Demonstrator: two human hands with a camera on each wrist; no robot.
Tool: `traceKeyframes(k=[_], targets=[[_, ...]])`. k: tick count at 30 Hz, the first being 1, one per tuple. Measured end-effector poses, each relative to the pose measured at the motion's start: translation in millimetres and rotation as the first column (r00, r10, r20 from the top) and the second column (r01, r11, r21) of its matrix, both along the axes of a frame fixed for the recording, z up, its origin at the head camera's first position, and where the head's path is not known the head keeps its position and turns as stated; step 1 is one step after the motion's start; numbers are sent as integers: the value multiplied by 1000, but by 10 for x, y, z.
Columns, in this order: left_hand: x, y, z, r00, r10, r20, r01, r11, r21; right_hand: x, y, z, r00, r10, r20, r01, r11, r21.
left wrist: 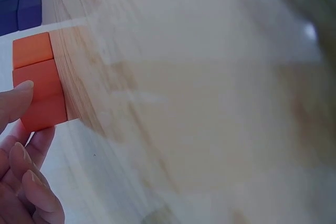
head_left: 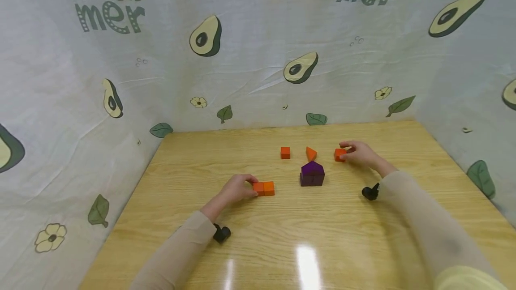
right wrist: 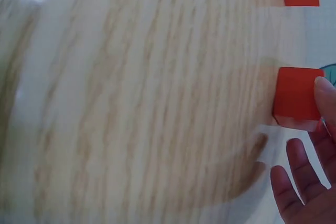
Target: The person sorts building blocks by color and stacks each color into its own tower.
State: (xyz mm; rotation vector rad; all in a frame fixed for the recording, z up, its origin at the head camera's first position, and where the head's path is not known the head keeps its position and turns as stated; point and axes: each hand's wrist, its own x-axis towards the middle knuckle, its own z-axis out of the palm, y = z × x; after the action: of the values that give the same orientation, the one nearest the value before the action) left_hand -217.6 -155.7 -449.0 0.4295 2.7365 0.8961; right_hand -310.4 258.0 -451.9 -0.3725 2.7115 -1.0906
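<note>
My left hand pinches a red-orange cube between thumb and fingers. Flush against that cube sits an orange cube, both on the wooden table. In the left wrist view the thumb lies on top of the red-orange cube, beside the orange one. Farther right, my right hand grips a red cube by its sides. The right wrist view shows the thumb on this red cube, with other fingers loosely spread below. Whether it touches the table is unclear.
Between the hands stands a purple house-shaped block group with a peaked top. Behind it lies an orange triangular block, and left of that a red cube. The wooden table meets a hanging avocado-print cloth at the back and sides.
</note>
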Motion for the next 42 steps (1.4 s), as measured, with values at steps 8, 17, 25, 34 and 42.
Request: traceKeyframes(k=[8, 17, 25, 34, 42], targets=[[-2, 14, 4, 1000, 14, 23, -14, 1000, 9, -14, 24, -68, 999, -25, 26, 26, 999, -32], [-7, 7, 1, 999, 18, 40, -19, 999, 36, -6, 35, -66, 999, -43, 32, 44, 998, -47], [-6, 10, 7, 999, 20, 38, -21, 999, 26, 94, -26, 201, 998, -49, -30, 50, 999, 16], [3, 7, 46, 999, 27, 45, -29, 999, 44, 290, -212, 688, 992, -12, -122, 13, 1000, 11], [-13, -20, 26, 998, 25, 54, -28, 998, 57, 452, -461, 949, 979, 17, -202, -15, 1000, 9]])
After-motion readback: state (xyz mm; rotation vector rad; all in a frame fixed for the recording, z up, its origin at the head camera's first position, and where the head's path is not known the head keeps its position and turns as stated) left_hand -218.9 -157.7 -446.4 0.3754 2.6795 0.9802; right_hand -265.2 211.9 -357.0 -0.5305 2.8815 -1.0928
